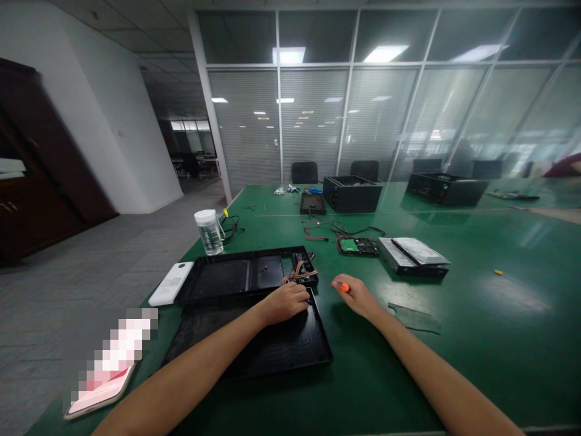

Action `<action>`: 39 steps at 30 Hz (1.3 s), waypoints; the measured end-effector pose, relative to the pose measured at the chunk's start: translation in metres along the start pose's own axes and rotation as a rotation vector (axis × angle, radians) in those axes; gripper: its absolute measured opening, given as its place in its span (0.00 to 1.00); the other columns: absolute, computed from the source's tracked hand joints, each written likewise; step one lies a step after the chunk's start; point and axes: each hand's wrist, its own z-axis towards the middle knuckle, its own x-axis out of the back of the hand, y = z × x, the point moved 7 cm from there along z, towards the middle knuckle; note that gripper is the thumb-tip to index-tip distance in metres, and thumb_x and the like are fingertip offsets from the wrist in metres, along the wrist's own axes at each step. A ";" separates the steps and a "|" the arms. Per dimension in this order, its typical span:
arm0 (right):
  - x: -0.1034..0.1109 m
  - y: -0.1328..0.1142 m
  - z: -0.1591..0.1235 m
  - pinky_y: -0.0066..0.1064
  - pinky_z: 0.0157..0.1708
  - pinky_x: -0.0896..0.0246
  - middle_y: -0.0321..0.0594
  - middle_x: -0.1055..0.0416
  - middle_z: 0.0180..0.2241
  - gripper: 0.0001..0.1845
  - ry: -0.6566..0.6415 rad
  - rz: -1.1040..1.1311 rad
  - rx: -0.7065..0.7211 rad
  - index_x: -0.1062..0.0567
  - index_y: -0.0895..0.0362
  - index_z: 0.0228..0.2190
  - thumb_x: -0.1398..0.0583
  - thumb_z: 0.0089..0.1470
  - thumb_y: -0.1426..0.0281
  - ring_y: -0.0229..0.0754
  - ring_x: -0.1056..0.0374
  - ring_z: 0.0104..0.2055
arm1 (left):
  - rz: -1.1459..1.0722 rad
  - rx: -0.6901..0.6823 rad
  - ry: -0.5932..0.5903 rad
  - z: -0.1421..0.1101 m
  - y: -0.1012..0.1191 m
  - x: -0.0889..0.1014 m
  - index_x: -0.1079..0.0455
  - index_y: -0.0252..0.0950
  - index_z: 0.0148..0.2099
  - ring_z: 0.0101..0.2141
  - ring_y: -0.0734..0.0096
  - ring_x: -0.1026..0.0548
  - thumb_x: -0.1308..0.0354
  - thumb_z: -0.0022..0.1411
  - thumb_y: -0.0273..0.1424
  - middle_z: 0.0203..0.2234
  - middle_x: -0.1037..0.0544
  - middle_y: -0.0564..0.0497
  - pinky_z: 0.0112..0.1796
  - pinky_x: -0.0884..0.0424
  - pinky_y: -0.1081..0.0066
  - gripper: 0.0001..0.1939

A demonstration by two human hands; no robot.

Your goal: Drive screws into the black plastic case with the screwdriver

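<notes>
A black plastic case [281,345] lies opened out on the table before me, its near half a shallow empty shell. The far half [222,275] has compartments, with a bundle of striped wires [303,274] at its right end. My left hand [284,303] rests over the rim between the halves, near the wires. Its fingers are curled, and what they grip is hidden. Just right of the case, my right hand [356,295] is closed around an orange-handled tool [344,287] that looks like a screwdriver. Its shaft cannot be made out.
Left of the case are a white device [171,283], a phone [104,387] and a clear bottle [209,233]. To the right lie a drive with a green board [356,245], a metal drive box [415,257] and a thin plate [414,318]. Black housings [351,195] stand farther back.
</notes>
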 end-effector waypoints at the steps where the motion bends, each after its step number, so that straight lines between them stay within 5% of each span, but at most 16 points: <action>1: 0.000 0.000 0.000 0.31 0.36 0.41 0.41 0.31 0.30 0.10 -0.002 -0.001 -0.002 0.31 0.55 0.30 0.50 0.57 0.66 0.40 0.35 0.33 | -0.024 0.011 0.001 0.000 0.001 0.000 0.32 0.33 0.37 0.41 0.68 0.34 0.54 0.65 0.25 0.35 0.29 0.47 0.41 0.38 0.68 0.09; 13: -0.002 0.001 0.000 0.31 0.36 0.41 0.41 0.30 0.30 0.13 -0.026 -0.015 -0.015 0.30 0.56 0.30 0.50 0.57 0.64 0.40 0.35 0.33 | -0.123 0.036 -0.201 0.002 0.008 -0.002 0.32 0.33 0.31 0.31 0.67 0.32 0.51 0.62 0.25 0.25 0.29 0.47 0.34 0.37 0.70 0.09; 18: -0.001 -0.001 0.002 0.31 0.35 0.41 0.42 0.31 0.30 0.13 -0.029 -0.005 -0.029 0.30 0.56 0.29 0.50 0.57 0.63 0.40 0.36 0.33 | -0.097 0.050 -0.140 0.002 0.008 0.001 0.31 0.33 0.34 0.33 0.67 0.33 0.51 0.61 0.23 0.28 0.29 0.47 0.36 0.37 0.69 0.07; 24: -0.001 0.003 0.002 0.31 0.34 0.42 0.40 0.32 0.29 0.16 -0.015 -0.040 -0.114 0.30 0.55 0.29 0.51 0.57 0.59 0.41 0.36 0.32 | -0.165 0.318 0.108 0.005 -0.014 0.005 0.31 0.33 0.38 0.37 0.68 0.33 0.55 0.64 0.26 0.34 0.29 0.47 0.40 0.37 0.68 0.11; 29: 0.005 0.023 0.001 0.32 0.32 0.41 0.39 0.30 0.32 0.18 0.067 -0.030 -0.324 0.31 0.54 0.38 0.50 0.54 0.56 0.41 0.34 0.32 | -0.211 0.324 0.108 0.005 -0.015 -0.004 0.31 0.32 0.36 0.38 0.69 0.32 0.54 0.63 0.25 0.36 0.28 0.46 0.41 0.36 0.69 0.09; 34: 0.014 0.036 0.000 0.30 0.30 0.42 0.35 0.35 0.27 0.14 0.185 0.024 -0.448 0.37 0.54 0.33 0.45 0.49 0.57 0.39 0.37 0.28 | -0.209 0.320 0.095 0.003 -0.012 -0.008 0.31 0.32 0.34 0.36 0.69 0.31 0.54 0.62 0.25 0.33 0.28 0.47 0.39 0.36 0.69 0.10; 39: 0.010 0.034 -0.003 0.25 0.19 0.48 0.27 0.42 0.21 0.11 -0.027 0.383 -0.513 0.43 0.52 0.34 0.47 0.47 0.65 0.33 0.45 0.19 | -0.229 0.301 0.095 0.002 -0.014 -0.010 0.31 0.32 0.33 0.35 0.69 0.32 0.54 0.63 0.26 0.33 0.27 0.46 0.39 0.37 0.68 0.11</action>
